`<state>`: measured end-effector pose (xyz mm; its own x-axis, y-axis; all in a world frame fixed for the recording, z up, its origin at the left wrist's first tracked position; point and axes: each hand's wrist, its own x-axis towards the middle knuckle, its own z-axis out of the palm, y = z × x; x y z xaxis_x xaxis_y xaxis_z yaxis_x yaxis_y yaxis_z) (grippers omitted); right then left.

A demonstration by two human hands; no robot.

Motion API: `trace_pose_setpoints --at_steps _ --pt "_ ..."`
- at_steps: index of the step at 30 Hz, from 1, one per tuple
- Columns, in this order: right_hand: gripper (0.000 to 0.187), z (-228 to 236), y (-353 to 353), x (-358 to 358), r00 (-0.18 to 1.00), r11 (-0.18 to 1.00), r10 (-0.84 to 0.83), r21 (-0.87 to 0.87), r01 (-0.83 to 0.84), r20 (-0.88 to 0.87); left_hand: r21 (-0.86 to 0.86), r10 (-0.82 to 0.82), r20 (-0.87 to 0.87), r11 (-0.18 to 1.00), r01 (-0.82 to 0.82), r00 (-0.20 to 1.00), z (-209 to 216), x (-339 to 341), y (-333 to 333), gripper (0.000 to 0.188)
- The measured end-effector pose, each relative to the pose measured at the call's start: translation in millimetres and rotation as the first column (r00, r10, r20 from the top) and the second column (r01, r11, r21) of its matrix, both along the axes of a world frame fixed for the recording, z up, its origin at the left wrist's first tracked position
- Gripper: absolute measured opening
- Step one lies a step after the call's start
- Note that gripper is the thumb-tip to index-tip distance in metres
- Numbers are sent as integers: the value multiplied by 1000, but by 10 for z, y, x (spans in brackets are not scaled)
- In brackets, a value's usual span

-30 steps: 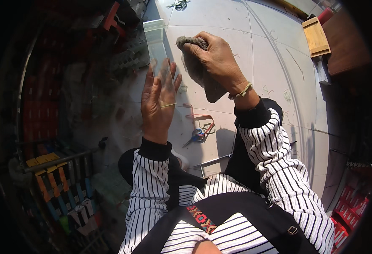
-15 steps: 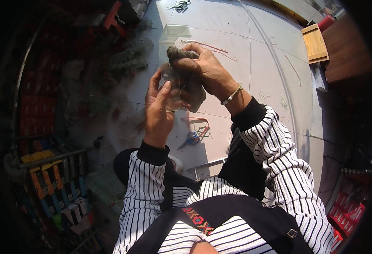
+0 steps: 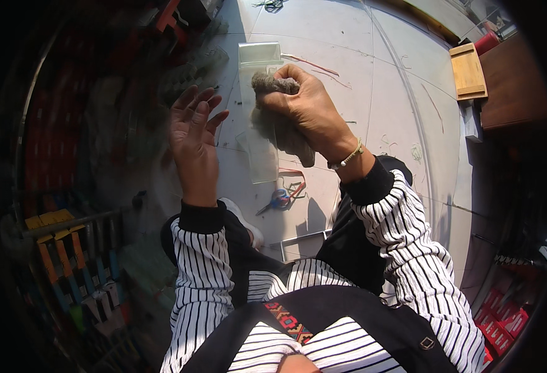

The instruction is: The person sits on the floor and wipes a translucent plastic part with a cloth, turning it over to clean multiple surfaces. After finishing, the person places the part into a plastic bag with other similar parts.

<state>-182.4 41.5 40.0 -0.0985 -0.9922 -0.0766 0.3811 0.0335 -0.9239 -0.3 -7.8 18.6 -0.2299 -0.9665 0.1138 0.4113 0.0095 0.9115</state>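
Orange-and-blue strip-shaped articles (image 3: 63,256) form a row at 8 o'clock from the view centre. Left hand (image 3: 194,133), at 10 o'clock: open and empty, fingers spread, positioned beside but apart from the long, transparent plastic box (image 3: 261,152). Box position: 12 o'clock, lengthwise, partly covered by the cloth. Blue-handled metal scissors (image 3: 279,199) lie on the floor just below centre, at 6 o'clock. Right hand (image 3: 310,102), at 1 o'clock: gripping the grey fabric cloth (image 3: 295,143); whether it also grips the box cannot be determined. Rectangular yellow-brown wooden board (image 3: 468,71): 2 o'clock.
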Motion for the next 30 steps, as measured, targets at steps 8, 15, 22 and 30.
trace_pose_setpoints --at_steps 8,15,22,30 --pt "23 -37 61 214 971 980 192 21 -197 142 239 -336 -389 863 446 858 -49 -107 19 62" --pt "21 -185 163 528 737 939 -185 -339 -63 -650 491 -21 -294 855 170 955 -252 -118 -13 43" --pt "24 -284 -2 455 709 979 -28 -164 -124 -704 517 -47 -658 697 496 752 -274 -153 69 37" --pt "13 -459 -173 458 297 967 -214 -245 -69 -930 565 172 -363 822 69 916 -523 -301 118 25"
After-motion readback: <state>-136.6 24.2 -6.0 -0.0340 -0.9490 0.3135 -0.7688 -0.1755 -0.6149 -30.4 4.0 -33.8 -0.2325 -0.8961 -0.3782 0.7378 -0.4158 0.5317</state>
